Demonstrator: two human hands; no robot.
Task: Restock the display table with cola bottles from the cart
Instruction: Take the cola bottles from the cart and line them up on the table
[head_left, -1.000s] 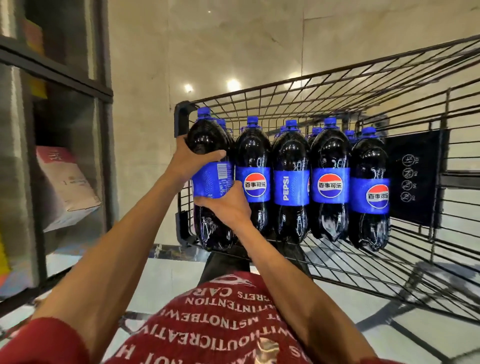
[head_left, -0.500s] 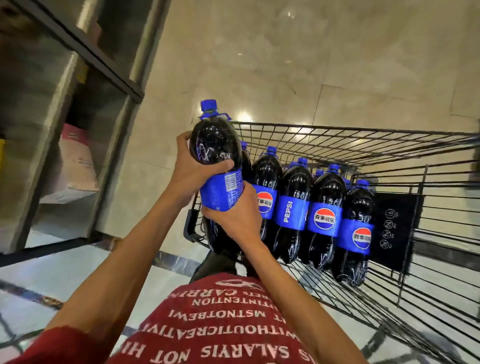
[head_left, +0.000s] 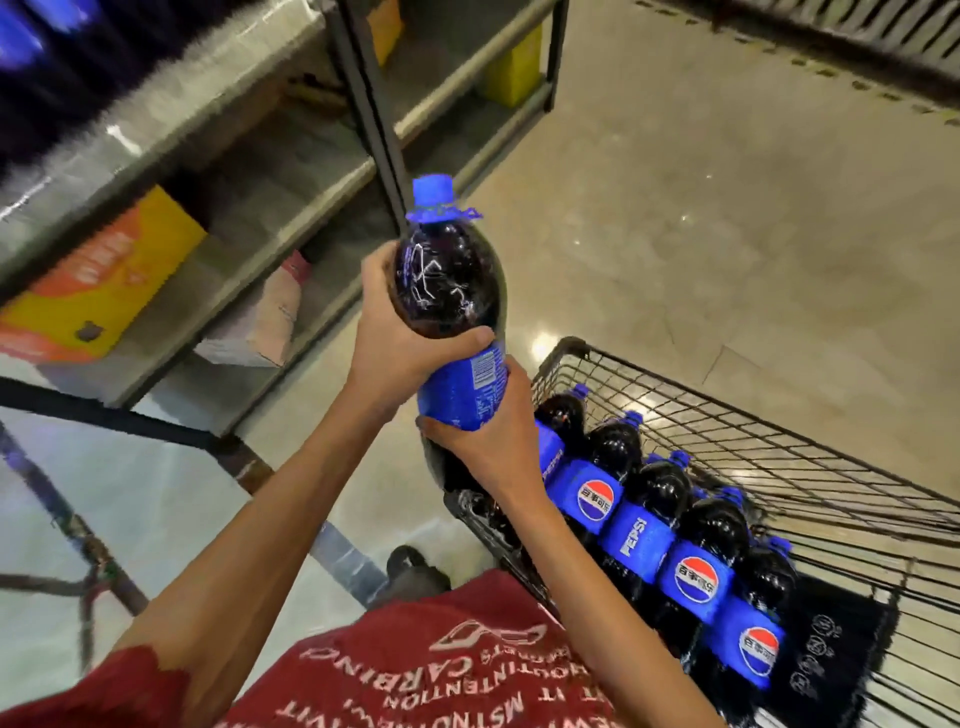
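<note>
Here, a person grips one cola bottle (head_left: 451, 291) with both hands above a wire cart (head_left: 810, 467): the left hand (head_left: 400, 343) wraps its dark shoulder, the right hand (head_left: 488, 431) closes around the blue label from below. More bottles (head_left: 670, 540) stand in a row inside the cart; shelving (head_left: 249, 171) rises at left.

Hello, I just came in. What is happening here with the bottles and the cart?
A person in a red shirt holds one large cola bottle in both hands, above the wire cart. The left hand wraps the dark upper body of the bottle, and the right hand supports it at the blue label. More cola bottles stand in a row in the cart. Metal shelves with boxes are on the left; the held bottle is not yet set down anywhere.
</note>
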